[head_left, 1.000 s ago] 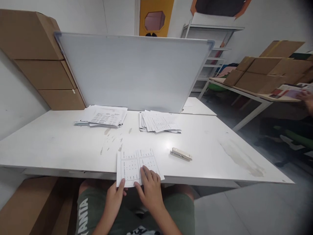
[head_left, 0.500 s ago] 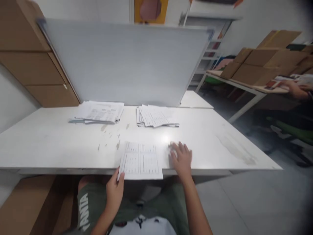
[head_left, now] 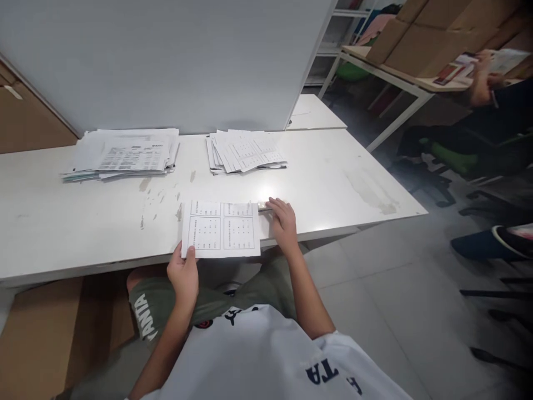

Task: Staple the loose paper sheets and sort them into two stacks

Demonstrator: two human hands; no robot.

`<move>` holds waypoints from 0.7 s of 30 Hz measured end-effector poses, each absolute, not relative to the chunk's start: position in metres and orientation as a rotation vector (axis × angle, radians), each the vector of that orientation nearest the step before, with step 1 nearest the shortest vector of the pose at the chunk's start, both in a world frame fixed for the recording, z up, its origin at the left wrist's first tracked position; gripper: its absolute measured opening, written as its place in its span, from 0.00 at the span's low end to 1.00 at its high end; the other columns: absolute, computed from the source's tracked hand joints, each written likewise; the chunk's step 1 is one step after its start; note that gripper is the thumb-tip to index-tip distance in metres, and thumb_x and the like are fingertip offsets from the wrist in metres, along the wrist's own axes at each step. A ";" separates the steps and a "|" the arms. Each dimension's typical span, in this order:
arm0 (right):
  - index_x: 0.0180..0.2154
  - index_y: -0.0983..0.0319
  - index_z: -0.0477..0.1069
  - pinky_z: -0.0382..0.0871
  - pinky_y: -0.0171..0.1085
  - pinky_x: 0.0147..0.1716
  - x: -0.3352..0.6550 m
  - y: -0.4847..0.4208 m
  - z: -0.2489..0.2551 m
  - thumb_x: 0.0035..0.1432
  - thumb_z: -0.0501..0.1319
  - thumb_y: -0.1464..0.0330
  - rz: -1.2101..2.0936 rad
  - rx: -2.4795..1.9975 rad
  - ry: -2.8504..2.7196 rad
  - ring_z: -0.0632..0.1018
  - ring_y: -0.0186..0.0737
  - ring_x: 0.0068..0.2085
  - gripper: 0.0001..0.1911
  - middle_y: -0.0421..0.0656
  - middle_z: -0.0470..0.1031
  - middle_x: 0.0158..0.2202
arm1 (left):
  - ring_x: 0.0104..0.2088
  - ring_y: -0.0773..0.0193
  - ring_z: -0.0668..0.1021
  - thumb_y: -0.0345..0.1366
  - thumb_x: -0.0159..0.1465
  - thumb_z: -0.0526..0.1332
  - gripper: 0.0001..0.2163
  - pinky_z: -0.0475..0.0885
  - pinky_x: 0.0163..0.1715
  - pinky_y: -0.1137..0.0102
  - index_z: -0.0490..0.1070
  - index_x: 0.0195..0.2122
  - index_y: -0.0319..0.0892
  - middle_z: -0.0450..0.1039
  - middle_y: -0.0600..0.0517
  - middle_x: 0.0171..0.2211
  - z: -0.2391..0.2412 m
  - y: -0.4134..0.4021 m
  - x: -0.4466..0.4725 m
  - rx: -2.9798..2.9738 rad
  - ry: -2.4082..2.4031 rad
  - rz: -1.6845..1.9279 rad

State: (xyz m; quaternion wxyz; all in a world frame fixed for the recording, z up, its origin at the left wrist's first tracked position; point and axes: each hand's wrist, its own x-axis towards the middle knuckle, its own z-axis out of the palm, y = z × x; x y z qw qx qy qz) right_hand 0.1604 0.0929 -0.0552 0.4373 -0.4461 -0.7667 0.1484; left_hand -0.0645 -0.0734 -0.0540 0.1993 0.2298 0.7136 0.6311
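A long white table with scuffed, stained patches runs across the scene. On its far side a large grey-white board stands upright. Just before the board lie two piles of printed paper: a wide, loose pile on the left and a fanned stack to its right. Brown cardboard boxes sit on a second table far right, where another person's hand rests.

bare table right of stapler; paper stacks, whiteboard behind
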 end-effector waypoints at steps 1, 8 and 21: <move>0.52 0.57 0.73 0.53 0.55 0.65 0.160 0.093 -0.055 0.58 0.47 0.78 0.363 -1.117 -1.888 0.68 0.41 0.63 0.26 0.45 0.74 0.57 | 0.42 0.56 0.81 0.46 0.62 0.63 0.22 0.78 0.45 0.61 0.74 0.53 0.40 0.78 0.44 0.47 -0.052 -0.073 -0.066 0.649 2.005 1.764; 0.50 0.57 0.73 0.57 0.52 0.63 0.157 0.090 -0.050 0.57 0.48 0.77 0.297 -1.189 -1.876 0.70 0.41 0.61 0.25 0.42 0.76 0.55 | 0.45 0.56 0.80 0.41 0.62 0.63 0.21 0.78 0.47 0.59 0.74 0.55 0.41 0.77 0.45 0.50 -0.043 -0.055 -0.056 0.722 1.886 1.715; 0.51 0.58 0.72 0.57 0.49 0.63 0.156 0.092 -0.048 0.59 0.48 0.77 0.213 -1.229 -1.926 0.70 0.38 0.61 0.24 0.41 0.75 0.56 | 0.44 0.59 0.80 0.38 0.55 0.68 0.18 0.78 0.40 0.69 0.77 0.47 0.39 0.78 0.45 0.46 -0.019 -0.050 -0.046 0.474 1.701 1.948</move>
